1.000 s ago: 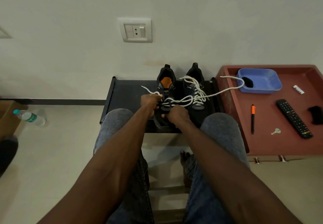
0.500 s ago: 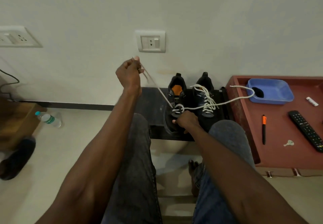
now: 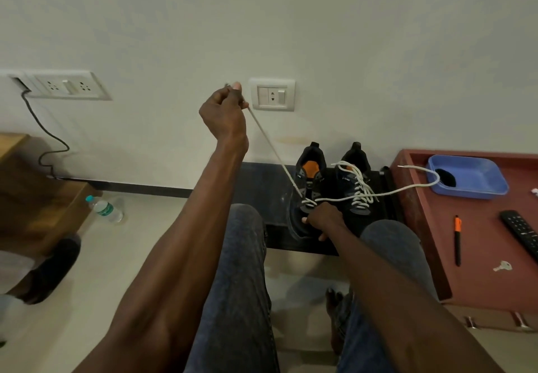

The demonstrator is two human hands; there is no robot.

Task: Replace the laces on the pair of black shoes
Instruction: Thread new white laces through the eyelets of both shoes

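Lacing two black shoes [image 3: 329, 186], two hands [image 3: 324, 218]

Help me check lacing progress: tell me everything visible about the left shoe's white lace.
The lace is a white, woven-looking cord, threaded only through the lowest eyelets of the left shoe. One end runs taut up to the left hand, which pinches it high by the wall. The other end trails right across the right shoe, loops over the tray rim, tip lying free. The right hand steadies the shoe below.
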